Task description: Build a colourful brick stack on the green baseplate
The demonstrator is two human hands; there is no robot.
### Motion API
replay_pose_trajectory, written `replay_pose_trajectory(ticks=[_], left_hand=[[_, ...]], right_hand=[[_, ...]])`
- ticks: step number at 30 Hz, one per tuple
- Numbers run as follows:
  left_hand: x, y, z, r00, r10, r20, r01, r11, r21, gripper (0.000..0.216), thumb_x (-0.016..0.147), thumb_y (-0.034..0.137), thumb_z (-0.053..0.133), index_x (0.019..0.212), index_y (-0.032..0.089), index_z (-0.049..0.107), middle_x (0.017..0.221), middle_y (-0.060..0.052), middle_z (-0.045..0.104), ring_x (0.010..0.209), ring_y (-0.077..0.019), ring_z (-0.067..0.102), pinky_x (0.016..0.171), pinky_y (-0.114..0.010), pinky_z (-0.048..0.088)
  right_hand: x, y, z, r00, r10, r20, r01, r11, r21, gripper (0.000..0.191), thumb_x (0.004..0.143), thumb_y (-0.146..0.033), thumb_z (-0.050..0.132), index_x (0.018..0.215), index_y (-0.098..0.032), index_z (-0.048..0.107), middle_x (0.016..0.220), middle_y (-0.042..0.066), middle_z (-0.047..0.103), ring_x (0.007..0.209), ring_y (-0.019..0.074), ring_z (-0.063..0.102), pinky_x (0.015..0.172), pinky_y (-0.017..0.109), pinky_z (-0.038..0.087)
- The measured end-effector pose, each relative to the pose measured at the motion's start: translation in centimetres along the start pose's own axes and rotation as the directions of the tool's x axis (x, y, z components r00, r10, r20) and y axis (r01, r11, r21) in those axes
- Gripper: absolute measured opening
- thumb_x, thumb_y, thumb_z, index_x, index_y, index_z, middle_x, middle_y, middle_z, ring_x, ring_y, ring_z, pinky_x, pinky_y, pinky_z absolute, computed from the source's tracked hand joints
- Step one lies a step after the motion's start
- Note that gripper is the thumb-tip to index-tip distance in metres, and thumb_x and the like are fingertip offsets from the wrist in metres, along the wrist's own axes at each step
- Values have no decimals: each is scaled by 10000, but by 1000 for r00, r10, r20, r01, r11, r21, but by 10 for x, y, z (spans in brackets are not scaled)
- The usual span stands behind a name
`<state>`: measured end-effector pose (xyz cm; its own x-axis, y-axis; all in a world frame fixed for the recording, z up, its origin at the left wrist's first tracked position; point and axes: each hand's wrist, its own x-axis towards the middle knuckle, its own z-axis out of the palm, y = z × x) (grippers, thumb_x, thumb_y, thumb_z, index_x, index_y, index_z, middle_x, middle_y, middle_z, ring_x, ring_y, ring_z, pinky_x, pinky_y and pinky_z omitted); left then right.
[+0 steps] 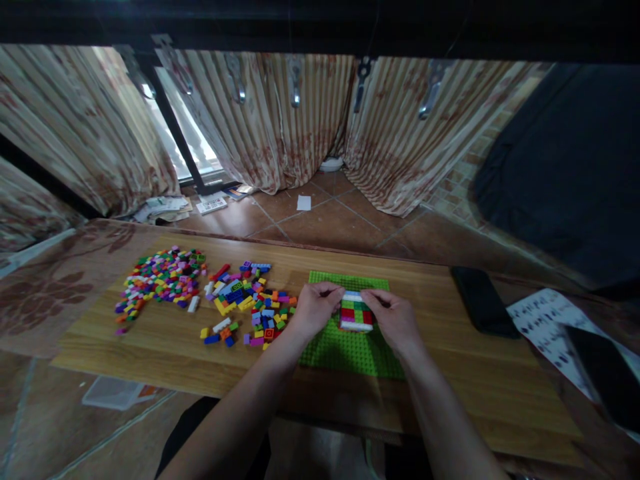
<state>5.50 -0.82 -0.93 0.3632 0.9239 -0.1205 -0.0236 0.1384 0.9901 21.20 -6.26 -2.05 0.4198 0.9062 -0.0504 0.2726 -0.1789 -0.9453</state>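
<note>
On a green studded baseplate (330, 357) stands a small block of toy bricks (356, 312) in red, green, white and pale blue. My left hand (316, 308) grips its far left corner, with thumb and forefinger pressed together there. From the other side, my right hand (395, 315) pinches the far right corner in the same way. A white and pale blue row runs along the block's far edge between my fingertips. Another white row lies along the near edge. Whether the block is fixed to the baseplate I cannot tell.
Left of the baseplate lie loose mixed bricks (265, 310), and farther left a denser pile of small bricks (163, 280). A black phone-like object (483, 301) rests on the wooden table (150, 353) at right. Beyond it are a printed sheet (547, 327) and another dark device (605, 373).
</note>
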Motion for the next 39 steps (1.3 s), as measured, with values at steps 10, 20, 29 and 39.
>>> replay_pose_trajectory(ticks=[10, 20, 29, 39], left_hand=[[-5, 0, -4, 993, -90, -81, 79, 989, -128, 204, 790, 301, 603, 788, 116, 687, 662, -7, 621, 563, -95, 561, 576, -222, 474], [-13, 0, -13, 986, 164, -36, -131, 886, 445, 250, 859, 214, 522, 957, 183, 750, 856, -50, 737, 794, -184, 669, 751, -276, 516], [-34, 1, 0, 966, 237, 103, -232, 618, 751, 284, 928, 177, 416, 1059, 176, 667, 967, -95, 690, 869, -202, 666, 814, -305, 522], [-44, 2, 3, 968, 172, 182, -240, 427, 872, 432, 848, 130, 432, 1269, 104, 525, 1014, -152, 660, 890, -256, 652, 802, -360, 541]], right_hand=[[1, -3, -10, 961, 248, -119, -194, 917, 348, 543, 704, -660, 642, 897, -162, 743, 928, 107, 749, 580, 138, 579, 506, 257, 444], [-2, -2, -13, 985, 162, -55, -147, 966, 212, 435, 646, -554, 706, 869, -183, 755, 846, 72, 751, 599, 153, 586, 516, 267, 452], [-5, -1, -8, 989, 144, 25, -147, 974, 173, 378, 628, -467, 713, 880, -187, 747, 713, 33, 725, 593, 178, 618, 550, 305, 482], [-1, 12, -14, 990, 140, -9, -139, 990, 32, 382, 631, -479, 722, 891, -203, 765, 707, 34, 736, 585, 211, 655, 546, 333, 516]])
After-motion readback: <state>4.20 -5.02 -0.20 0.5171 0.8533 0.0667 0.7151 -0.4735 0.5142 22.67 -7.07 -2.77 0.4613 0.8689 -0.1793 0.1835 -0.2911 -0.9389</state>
